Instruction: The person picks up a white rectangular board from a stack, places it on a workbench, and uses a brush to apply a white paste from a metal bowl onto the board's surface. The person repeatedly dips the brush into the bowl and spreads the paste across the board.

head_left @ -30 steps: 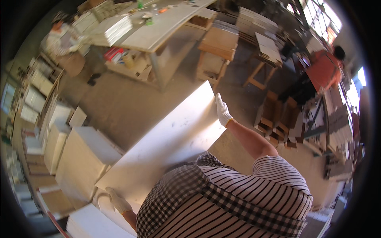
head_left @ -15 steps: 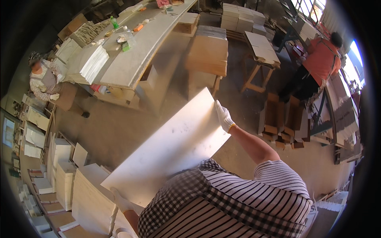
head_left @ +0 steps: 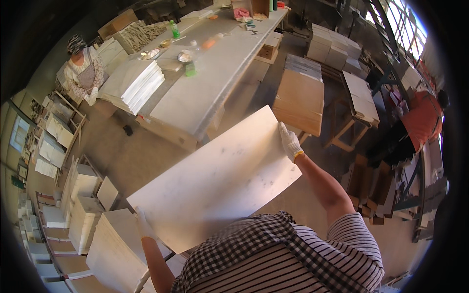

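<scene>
White board: in the air in front of the checked apron (head_left: 239, 244), tilted, its left end lower in view; dark smudges mark the upper face of the board (head_left: 215, 180).
Left hand: gloved left hand (head_left: 144, 224) at the board's left end, pinching its edge; the fingers underneath are hidden, so their spread cannot be told.
Right hand: gloved right hand (head_left: 291, 142) clasps the right edge, visible fingers close together; what lies beneath the board cannot be told.
Board progress: lifting appears done, with both hands bearing the board; setting it down is not yet done, and no support shows under it.
Table: the long table (head_left: 195, 95) lies beyond the board, carrying a stack of white sheets (head_left: 131, 85).
Left-side stack: a pale block of boards (head_left: 117, 246) stands near the left forearm.
Change from half a second ago: the board shows more of its face and its far edge now overlaps the table corner in view; more of the left forearm shows; the seated-side co-worker (head_left: 85, 73) now has both hands low beside the sheets.
</scene>
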`<state>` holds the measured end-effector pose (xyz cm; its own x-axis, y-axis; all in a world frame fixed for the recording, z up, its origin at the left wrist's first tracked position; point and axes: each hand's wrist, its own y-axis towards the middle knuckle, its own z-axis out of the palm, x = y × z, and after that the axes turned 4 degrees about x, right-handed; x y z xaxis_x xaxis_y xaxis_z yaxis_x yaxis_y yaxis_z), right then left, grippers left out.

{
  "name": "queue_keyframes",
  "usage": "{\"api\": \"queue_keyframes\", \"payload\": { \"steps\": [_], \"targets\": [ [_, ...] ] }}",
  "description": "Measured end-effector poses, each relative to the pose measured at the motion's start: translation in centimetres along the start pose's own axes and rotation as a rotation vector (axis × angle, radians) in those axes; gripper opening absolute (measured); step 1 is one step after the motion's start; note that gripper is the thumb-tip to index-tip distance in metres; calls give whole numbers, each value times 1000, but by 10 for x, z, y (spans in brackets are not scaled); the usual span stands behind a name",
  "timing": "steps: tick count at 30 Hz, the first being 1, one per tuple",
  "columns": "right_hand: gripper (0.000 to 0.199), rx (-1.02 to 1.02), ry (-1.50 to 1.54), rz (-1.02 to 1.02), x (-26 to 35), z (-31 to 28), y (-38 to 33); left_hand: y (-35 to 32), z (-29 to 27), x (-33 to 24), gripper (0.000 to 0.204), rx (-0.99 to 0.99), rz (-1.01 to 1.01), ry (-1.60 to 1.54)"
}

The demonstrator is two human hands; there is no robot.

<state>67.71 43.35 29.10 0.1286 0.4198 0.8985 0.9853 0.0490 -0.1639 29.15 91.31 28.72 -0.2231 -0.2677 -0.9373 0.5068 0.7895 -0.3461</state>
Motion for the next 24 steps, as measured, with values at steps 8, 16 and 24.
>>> {"api": "queue_keyframes", "payload": {
  "steps": [8, 16, 24],
  "targets": [
    [75, -35, -82, -96, 30, 37, 108, 103, 59, -64, 71, 90, -139, 166],
    [58, 121, -350, -14, 42, 62, 221, 206, 99, -77, 77, 133, -177, 169],
    [39, 371, -313, -34, 44, 86, 331, 268, 127, -72, 51, 159, -263, 103]
  ]
}}
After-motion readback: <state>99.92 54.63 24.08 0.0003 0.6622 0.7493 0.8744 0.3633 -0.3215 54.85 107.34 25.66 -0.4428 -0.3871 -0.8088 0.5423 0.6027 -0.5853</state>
